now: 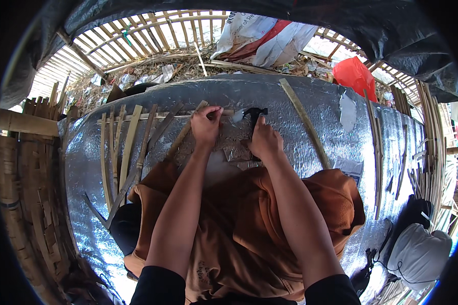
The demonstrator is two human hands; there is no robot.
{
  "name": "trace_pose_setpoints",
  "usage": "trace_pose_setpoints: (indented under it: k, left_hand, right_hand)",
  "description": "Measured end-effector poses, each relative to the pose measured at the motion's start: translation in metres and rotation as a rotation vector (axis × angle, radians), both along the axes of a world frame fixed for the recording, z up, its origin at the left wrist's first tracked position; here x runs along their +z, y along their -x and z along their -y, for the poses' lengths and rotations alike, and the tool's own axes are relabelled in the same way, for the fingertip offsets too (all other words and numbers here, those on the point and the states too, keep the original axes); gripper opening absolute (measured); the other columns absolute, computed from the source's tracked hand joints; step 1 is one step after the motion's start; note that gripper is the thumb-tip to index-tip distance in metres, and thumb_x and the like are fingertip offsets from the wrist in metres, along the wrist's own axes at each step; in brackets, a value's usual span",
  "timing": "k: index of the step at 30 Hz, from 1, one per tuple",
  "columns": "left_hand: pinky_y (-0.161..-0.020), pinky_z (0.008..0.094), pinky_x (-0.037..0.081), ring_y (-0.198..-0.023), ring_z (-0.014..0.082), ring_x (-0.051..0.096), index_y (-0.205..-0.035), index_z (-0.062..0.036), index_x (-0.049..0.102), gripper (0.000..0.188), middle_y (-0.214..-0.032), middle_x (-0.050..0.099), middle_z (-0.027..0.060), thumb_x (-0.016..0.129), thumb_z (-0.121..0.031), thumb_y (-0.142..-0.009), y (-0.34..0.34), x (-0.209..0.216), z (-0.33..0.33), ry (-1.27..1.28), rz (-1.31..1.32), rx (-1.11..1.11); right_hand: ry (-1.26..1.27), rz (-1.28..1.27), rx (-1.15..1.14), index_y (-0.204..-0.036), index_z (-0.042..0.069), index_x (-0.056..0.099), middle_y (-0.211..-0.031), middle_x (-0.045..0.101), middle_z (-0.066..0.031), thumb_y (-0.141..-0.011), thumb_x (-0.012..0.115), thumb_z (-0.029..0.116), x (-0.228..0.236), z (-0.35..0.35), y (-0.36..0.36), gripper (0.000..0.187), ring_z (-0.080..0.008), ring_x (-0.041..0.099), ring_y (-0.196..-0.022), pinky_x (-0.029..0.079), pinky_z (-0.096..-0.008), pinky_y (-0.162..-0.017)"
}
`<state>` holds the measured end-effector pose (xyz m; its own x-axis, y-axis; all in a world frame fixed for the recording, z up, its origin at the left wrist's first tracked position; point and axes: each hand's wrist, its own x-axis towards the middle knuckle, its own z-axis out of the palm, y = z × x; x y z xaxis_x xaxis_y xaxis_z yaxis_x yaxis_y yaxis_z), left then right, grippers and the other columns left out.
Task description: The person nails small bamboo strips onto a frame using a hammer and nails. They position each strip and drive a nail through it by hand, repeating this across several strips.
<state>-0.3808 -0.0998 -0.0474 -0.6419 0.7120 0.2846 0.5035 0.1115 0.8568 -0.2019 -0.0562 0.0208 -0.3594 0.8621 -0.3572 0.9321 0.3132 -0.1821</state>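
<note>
My right hand (266, 138) is wrapped round the handle of a claw hammer (255, 111) with a black head. The head is up, just right of a thin horizontal bamboo strip (175, 115). My left hand (206, 127) is closed in a pinch over that strip, near its right end. What its fingertips hold, if anything, is too small to make out. Several upright bamboo slats (131, 145) lie side by side to the left, their upper ends along the horizontal strip. A small whitish patch (237, 116) shows between the strip's end and the hammer.
A silver foil mat (269, 91) lies under the work. One long bamboo slat (305, 123) slants across it on the right. Brown cloth (239, 234) covers my lap. Bamboo stacks (33, 188) stand at the left, a grey bundle (420, 254) lower right, a red bag (353, 76) beyond.
</note>
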Motion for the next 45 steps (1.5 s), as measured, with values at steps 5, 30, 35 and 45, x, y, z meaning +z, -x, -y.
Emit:
trace_pose_setpoints:
  k: [5, 30, 35, 45]
  left_hand:
    - [-0.066, 0.0328, 0.057, -0.068, 0.0185, 0.075, -0.1, -0.0025, 0.08, 0.021, -0.085, 0.079, 0.0115, 0.082, -0.021, -0.089, -0.005, 0.001, -0.001, 0.064, 0.041, 0.049]
    - [-0.077, 0.0346, 0.057, -0.083, 0.0255, 0.076, -0.101, -0.0073, 0.081, 0.02, -0.093, 0.079, 0.012, 0.079, -0.024, -0.09, -0.015, -0.002, 0.001, 0.08, 0.042, 0.067]
    - [-0.064, 0.0351, 0.054, -0.067, 0.0225, 0.073, -0.098, -0.0074, 0.081, 0.017, -0.08, 0.077, 0.0097, 0.079, -0.022, -0.09, -0.011, -0.008, 0.004, 0.062, -0.02, 0.062]
    - [-0.073, 0.0385, 0.057, -0.078, 0.0281, 0.076, -0.095, -0.0044, 0.078, 0.012, -0.091, 0.078, 0.011, 0.077, -0.015, -0.09, -0.017, 0.002, 0.004, 0.041, 0.138, 0.036]
  right_hand:
    - [0.013, -0.03, 0.009, -0.131, -0.004, 0.045, -0.111, 0.073, -0.0245, -0.088, 0.071, 0.018, 0.003, 0.0, -0.001, 0.055, -0.0395, 0.075, -0.103, 0.062, -0.0454, -0.086]
    - [0.092, -0.119, -0.02, -0.144, -0.008, 0.041, -0.128, 0.065, -0.0306, -0.094, 0.072, 0.032, 0.008, -0.016, -0.017, 0.071, -0.0439, 0.069, -0.111, 0.058, -0.0467, -0.094]
    - [0.529, -0.859, -0.578, -0.151, 0.013, 0.043, -0.103, 0.06, -0.0077, -0.111, 0.049, 0.023, 0.024, -0.004, -0.002, 0.041, -0.0178, 0.067, -0.074, 0.058, -0.038, -0.058]
    - [-0.071, -0.548, -0.041, -0.131, 0.002, 0.048, -0.099, 0.07, -0.033, -0.102, 0.058, 0.021, 0.046, 0.017, 0.01, 0.037, -0.0546, 0.068, -0.093, 0.054, -0.0612, -0.079]
